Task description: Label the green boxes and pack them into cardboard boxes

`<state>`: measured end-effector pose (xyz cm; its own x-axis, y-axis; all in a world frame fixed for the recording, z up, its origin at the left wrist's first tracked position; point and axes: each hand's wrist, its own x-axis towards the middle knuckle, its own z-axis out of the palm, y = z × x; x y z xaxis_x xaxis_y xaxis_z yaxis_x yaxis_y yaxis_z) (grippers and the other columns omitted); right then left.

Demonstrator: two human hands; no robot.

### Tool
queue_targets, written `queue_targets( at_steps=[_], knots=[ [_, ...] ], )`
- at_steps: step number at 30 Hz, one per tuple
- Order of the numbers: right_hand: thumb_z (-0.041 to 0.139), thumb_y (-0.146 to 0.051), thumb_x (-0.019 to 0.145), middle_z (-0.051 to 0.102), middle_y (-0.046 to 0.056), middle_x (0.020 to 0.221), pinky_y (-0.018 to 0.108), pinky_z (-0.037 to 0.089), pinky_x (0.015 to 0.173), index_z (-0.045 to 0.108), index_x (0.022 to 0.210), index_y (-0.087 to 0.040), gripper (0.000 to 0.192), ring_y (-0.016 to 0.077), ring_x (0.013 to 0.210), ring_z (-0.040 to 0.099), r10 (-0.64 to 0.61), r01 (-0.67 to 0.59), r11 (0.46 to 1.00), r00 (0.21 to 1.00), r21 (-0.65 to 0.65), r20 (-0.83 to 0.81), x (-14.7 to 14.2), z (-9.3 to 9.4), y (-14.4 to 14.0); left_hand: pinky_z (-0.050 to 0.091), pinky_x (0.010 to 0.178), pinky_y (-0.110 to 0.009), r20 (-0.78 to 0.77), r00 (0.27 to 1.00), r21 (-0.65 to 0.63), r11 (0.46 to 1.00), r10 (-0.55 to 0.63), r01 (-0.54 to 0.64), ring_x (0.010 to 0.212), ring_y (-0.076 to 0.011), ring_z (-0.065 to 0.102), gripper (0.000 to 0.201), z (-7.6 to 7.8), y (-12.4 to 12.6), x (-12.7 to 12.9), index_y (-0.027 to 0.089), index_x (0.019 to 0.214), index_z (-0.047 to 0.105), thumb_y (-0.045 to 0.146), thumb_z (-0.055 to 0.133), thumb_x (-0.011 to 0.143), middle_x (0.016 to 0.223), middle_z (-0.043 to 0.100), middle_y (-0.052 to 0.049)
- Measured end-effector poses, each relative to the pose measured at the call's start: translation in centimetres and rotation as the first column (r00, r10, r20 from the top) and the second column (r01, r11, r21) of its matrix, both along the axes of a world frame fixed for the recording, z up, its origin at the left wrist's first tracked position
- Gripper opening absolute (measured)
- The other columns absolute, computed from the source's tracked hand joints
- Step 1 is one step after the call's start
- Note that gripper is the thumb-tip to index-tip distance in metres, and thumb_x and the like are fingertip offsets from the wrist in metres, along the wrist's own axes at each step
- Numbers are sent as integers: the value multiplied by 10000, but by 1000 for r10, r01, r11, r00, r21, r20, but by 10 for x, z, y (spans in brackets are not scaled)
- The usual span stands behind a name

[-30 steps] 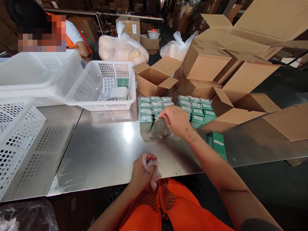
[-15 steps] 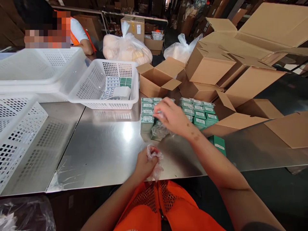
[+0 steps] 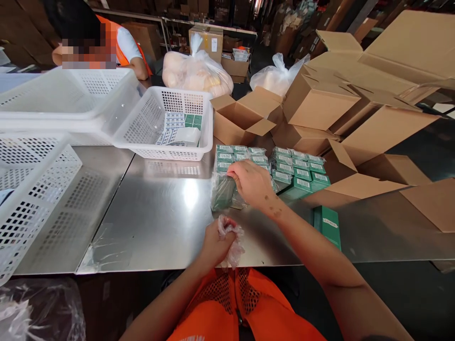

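Fingers of the right hand [image 3: 250, 182] clamp a film-wrapped green box [image 3: 222, 192] at the near-left corner of the block on the desk [image 3: 159, 213]; the left hand [image 3: 215, 244] is fisted round crumpled film [image 3: 232, 241], keeping scrap clear.

White baskets [image 3: 170, 154], open cardboard boxes [image 3: 245, 118] and tied plastic bags [image 3: 197, 76] around.

Three white baskets [image 3: 170, 154], two tied plastic bags [image 3: 197, 73] and perhaps twenty-odd green boxes [image 3: 302, 173] (some hidden) stood there.
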<state>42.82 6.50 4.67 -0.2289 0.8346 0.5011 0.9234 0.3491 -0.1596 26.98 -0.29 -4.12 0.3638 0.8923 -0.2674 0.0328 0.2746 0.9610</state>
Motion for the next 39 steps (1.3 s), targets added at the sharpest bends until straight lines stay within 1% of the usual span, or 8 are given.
queue_targets(
  at_steps=[8, 12, 16, 22, 26, 31, 36, 39],
  knots=[
    [339, -165, 956, 559, 44, 783, 296, 329, 604, 467, 854, -205, 169, 187, 716, 486, 142, -149, 980, 988, -133, -61, -2, 8, 2, 471, 571, -251, 169, 975, -236, 967, 141, -99, 572, -146, 585, 161, 6, 9, -8, 190, 763, 598, 243, 646, 619, 614, 639, 17],
    [456, -433, 992, 487, 6, 753, 294, 340, 599, 357, 796, -234, 297, 163, 652, 428, 223, -249, 952, 962, -175, -157, 6, 20, 11, 492, 595, -266, 123, 976, -158, 975, 178, -158, 603, -157, 610, 215, 9, 15, -16, 191, 857, 590, 270, 666, 672, 673, 656, 7],
    [421, -328, 1009, 464, 14, 778, 296, 375, 623, 291, 691, -230, 357, 154, 668, 460, 314, -339, 937, 923, -85, -225, 12, 37, 21, 548, 788, -359, -48, 959, 84, 958, 278, -274, 869, -223, 685, 497, 10, 27, -19, 208, 1164, 561, 284, 713, 696, 1048, 697, -71],
    [614, -366, 926, 578, 59, 1012, 303, 429, 641, 631, 1099, -214, 231, 182, 761, 569, 31, -52, 991, 984, -121, -175, 15, 48, 31, 330, 1180, -453, -138, 974, 258, 956, 180, -140, 1434, -299, 420, 795, 5, 42, -9, 229, 1462, 410, 255, 721, 731, 1539, 465, -120],
    [692, -329, 886, 657, 53, 1022, 307, 410, 644, 759, 934, -224, 134, 190, 788, 618, -34, 35, 950, 999, -311, 10, 15, 28, 37, 363, 1160, -451, -189, 978, 247, 968, 88, -40, 1416, -297, 450, 816, 3, 41, -1, 232, 1520, 350, 223, 674, 771, 1524, 490, -113],
    [482, -174, 971, 678, 54, 1029, 313, 378, 603, 715, 870, -194, 256, 195, 841, 626, -35, 67, 970, 990, -235, 137, 8, 11, 34, 481, 1009, -441, -293, 944, 300, 952, 154, -62, 1240, -313, 586, 732, 6, 45, 4, 231, 1457, 429, 213, 685, 771, 1371, 562, -132],
    [408, -259, 1023, 644, 69, 1086, 303, 368, 552, 650, 967, -203, 255, 198, 858, 628, -85, 107, 978, 988, -177, 125, 14, 22, 29, 507, 947, -457, -395, 901, 263, 962, 178, -74, 1161, -334, 618, 825, 11, 42, 0, 214, 1486, 398, 285, 757, 746, 1384, 506, -165],
    [411, -335, 1036, 660, 55, 1045, 315, 451, 677, 630, 1068, -230, 245, 201, 873, 633, -142, 148, 987, 986, 64, -92, 24, 45, 16, 525, 926, -448, -386, 899, 329, 941, 207, -75, 1177, -324, 614, 866, 22, 32, -17, 243, 1532, 346, 315, 743, 766, 1449, 456, -166]
  ],
)
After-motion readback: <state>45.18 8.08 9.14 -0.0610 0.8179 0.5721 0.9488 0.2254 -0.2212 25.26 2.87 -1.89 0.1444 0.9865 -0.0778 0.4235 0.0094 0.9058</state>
